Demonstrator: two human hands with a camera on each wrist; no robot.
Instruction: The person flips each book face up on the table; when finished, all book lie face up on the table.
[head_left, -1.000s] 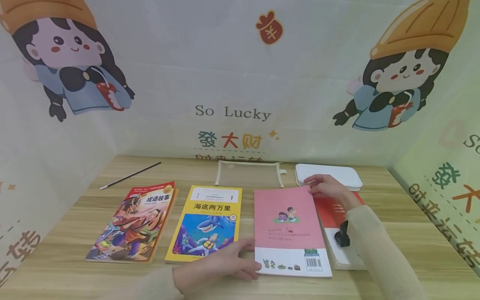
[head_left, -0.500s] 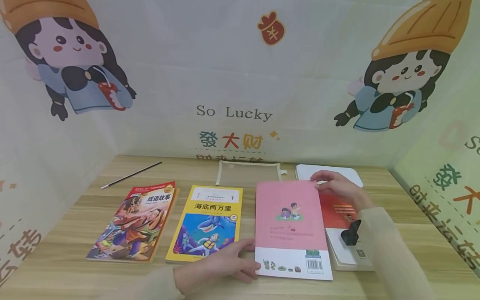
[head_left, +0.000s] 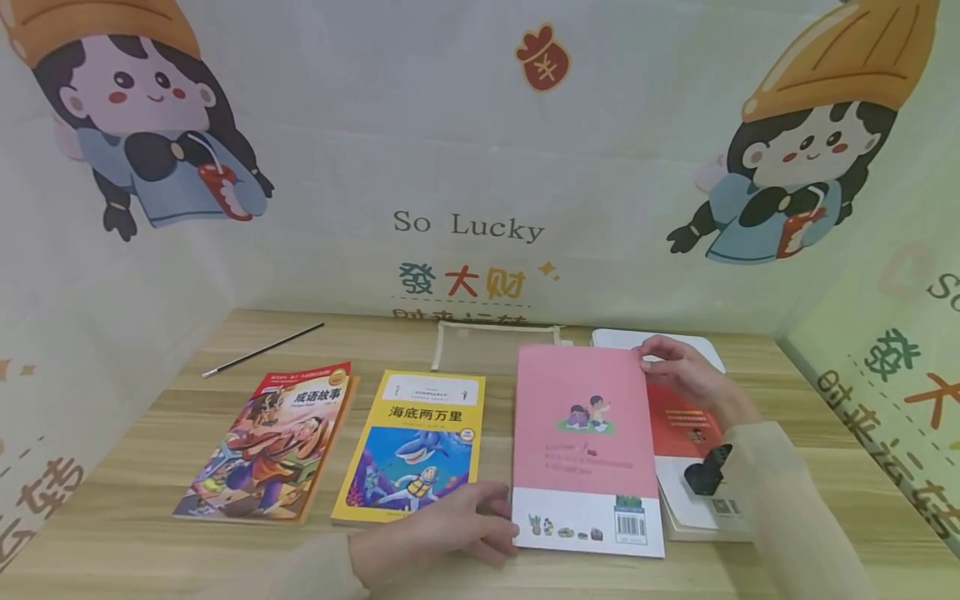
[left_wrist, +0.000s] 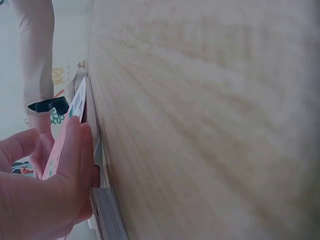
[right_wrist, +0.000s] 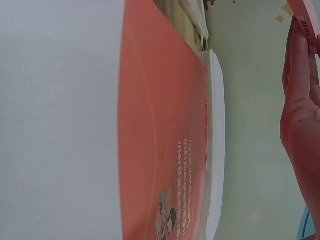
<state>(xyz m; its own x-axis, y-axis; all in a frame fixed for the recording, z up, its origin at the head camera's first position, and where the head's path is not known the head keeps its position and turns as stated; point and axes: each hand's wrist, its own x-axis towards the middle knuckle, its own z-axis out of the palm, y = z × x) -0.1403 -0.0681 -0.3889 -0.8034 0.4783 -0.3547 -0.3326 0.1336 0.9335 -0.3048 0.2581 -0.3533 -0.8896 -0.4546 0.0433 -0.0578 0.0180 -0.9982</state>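
In the head view, my right hand [head_left: 686, 375] pinches the top right corner of a pink and white book [head_left: 577, 417], its back cover with a barcode facing up. The fingers are fairly straight, with the thumb on the other side of the cover. The left wrist view shows this book [left_wrist: 79, 100] tilted, its far edge raised. My left hand [head_left: 457, 525] is at the lower left edge, straight fingertips right at the book and thumb held apart. Partly hidden beneath my right forearm lies a red and white book [head_left: 678, 417].
A yellow book [head_left: 420, 450] with a shark cover and a colourful storybook [head_left: 270, 450] lie to the left. Behind are a thin black rod [head_left: 262, 350], a mesh pouch [head_left: 480, 348] and a white case [head_left: 705, 346]. A printed cloth [head_left: 337, 167] borders the wooden table [head_left: 112, 467].
My right hand has moved up and slightly right, lifting the pink book's top edge. More of the red and white book shows. The left hand has stayed nearly still.
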